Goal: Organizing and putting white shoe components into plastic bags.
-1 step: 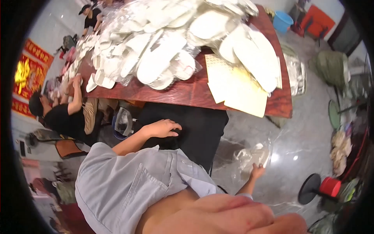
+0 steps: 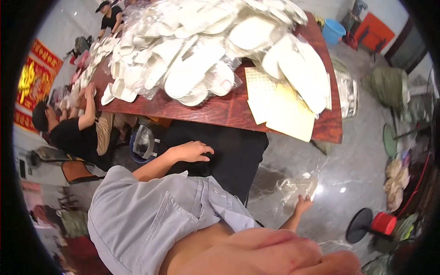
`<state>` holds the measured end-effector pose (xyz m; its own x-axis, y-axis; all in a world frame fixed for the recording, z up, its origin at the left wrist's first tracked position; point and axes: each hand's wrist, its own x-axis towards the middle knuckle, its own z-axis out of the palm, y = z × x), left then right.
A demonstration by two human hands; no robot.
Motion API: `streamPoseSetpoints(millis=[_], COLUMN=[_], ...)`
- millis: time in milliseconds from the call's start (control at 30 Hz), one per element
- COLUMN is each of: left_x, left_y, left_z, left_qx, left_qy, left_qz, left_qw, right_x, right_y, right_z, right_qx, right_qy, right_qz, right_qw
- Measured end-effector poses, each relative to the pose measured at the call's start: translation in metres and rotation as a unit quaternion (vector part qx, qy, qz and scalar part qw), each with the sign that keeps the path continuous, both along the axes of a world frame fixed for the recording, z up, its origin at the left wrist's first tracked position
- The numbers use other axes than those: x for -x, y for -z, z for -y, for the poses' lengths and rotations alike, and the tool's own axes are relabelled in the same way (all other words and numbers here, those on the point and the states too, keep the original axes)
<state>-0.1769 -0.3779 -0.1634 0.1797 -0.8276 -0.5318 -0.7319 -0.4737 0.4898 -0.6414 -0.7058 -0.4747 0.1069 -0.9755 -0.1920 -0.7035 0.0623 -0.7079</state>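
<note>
We find the bag (image 2: 289, 190) low on the right, out beside the lap and above the floor (image 2: 348, 156); whether its underside touches the floor we cannot tell. The film is clear and crumpled, and through its glare we make out pale slippers, though not how many. The right hand (image 2: 303, 205) is partly closed on the near edge of the bag, fingers bent; where the film ends and the grip begins is hard to see, and the forearm is partly hidden by the body. The left hand (image 2: 195, 151) lies loosely open on black cloth (image 2: 238, 144), fingers a little bent; we see nothing in it, but its palm is hidden.

Ahead, the counter (image 2: 178, 111) bears a heap (image 2: 197, 68) of bagged white slippers, so bright that their edges blur together and cut off by the upper rim. Its right part covers some of the yellow sheets (image 2: 289, 123). At the left, a co-worker (image 2: 71, 135) in black bends near the counter's end, hands hard to make out.

Against the earlier frame, we see the bag and the right hand sitting slightly lower, the slippers inside less distinct; the left hand and the heap look much the same.
</note>
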Motion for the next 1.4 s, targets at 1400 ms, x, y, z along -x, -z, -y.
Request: streamPoseSetpoints(millis=[1400], left_x=[-0.113], left_y=[0.046], left_z=[-0.214], left_qx=[0.216], left_qy=[-0.318], left_qz=[-0.079], left_qw=[0.92], right_x=[-0.708], right_y=[-0.514], right_z=[-0.058], right_qx=[0.597], right_qy=[-0.42], right_qz=[-0.035], right_qw=[0.683])
